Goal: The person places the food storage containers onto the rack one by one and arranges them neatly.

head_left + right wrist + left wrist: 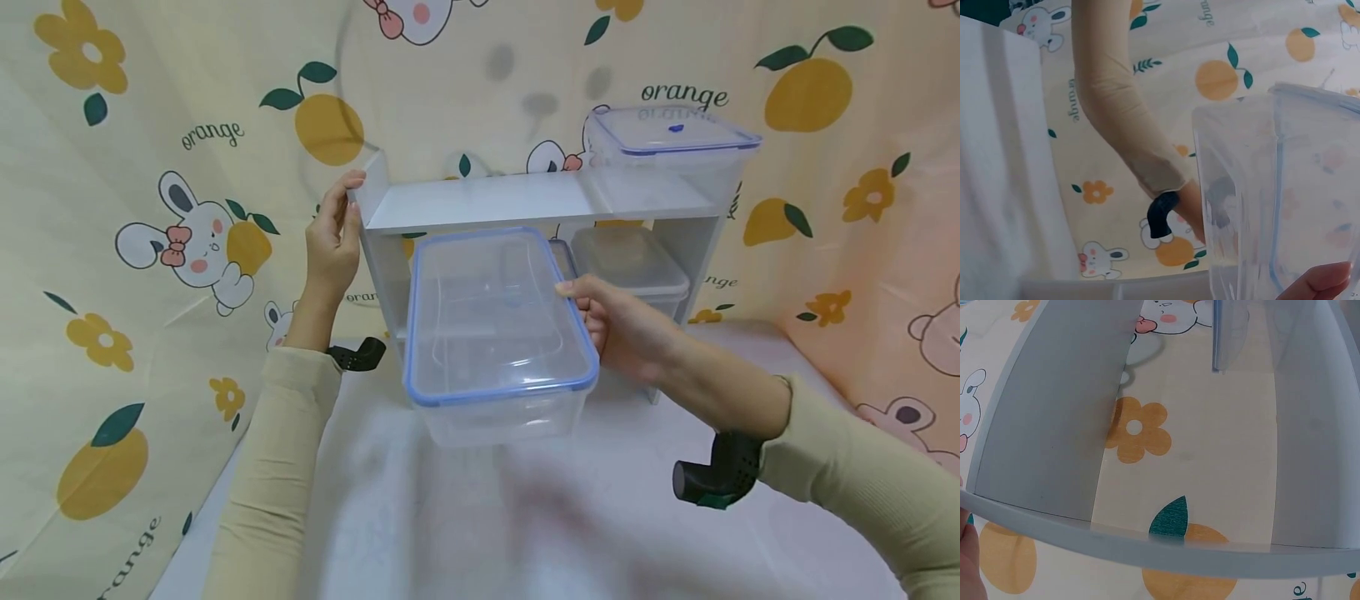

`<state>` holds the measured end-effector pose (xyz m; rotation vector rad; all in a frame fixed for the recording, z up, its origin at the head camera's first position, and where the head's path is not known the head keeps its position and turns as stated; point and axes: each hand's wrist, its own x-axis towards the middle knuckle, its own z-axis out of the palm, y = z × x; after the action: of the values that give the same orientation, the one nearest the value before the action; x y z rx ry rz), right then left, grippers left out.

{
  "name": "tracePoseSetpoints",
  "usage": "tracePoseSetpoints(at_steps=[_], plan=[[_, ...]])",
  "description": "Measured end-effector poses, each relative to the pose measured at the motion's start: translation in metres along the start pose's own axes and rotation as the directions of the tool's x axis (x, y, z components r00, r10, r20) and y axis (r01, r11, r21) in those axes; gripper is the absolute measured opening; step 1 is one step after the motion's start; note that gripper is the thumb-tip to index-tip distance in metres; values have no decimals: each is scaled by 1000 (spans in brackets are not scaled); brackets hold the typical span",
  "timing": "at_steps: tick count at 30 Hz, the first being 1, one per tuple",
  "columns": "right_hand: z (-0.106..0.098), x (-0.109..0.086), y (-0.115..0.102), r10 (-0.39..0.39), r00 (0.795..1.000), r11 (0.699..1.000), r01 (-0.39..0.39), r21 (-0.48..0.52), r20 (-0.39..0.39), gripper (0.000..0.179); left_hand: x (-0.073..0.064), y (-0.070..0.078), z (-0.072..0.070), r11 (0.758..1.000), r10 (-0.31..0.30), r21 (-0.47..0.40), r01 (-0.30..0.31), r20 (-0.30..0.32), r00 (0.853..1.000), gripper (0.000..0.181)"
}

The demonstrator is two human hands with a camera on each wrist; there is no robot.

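Note:
My right hand (626, 329) holds a clear plastic food container (498, 325) with a blue-edged lid by its right side, thumb on the lid's rim. The container is tilted toward me, in front of a white shelf (480, 200). In the right wrist view, my thumb and fingers (1319, 281) are on the clear container (1241, 187). My left hand (335, 229) grips the upper left side panel of the shelf, thumb at the front and fingers over the top edge. Only a bit of that hand (969, 562) shows in the left wrist view.
On the shelf's top right stands another lidded clear container (675, 137) with a blue rim. A clear container with a pale lid (630, 258) sits in the lower right compartment. A white cloth (465, 517) covers the table, and a patterned curtain (187, 333) hangs behind.

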<state>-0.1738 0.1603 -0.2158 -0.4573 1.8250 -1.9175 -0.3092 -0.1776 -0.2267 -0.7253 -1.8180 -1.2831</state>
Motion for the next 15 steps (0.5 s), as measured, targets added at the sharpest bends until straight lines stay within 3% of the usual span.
tracePoseSetpoints(at_steps=[7, 15], plan=[[1, 0, -9, 2, 999, 1000, -3, -23, -46, 25, 0, 2, 0, 1000, 0, 8, 0, 3, 1000, 33], [1, 0, -14, -2, 999, 1000, 2, -10, -46, 25, 0, 2, 0, 1000, -7, 2, 7, 3, 1000, 32]])
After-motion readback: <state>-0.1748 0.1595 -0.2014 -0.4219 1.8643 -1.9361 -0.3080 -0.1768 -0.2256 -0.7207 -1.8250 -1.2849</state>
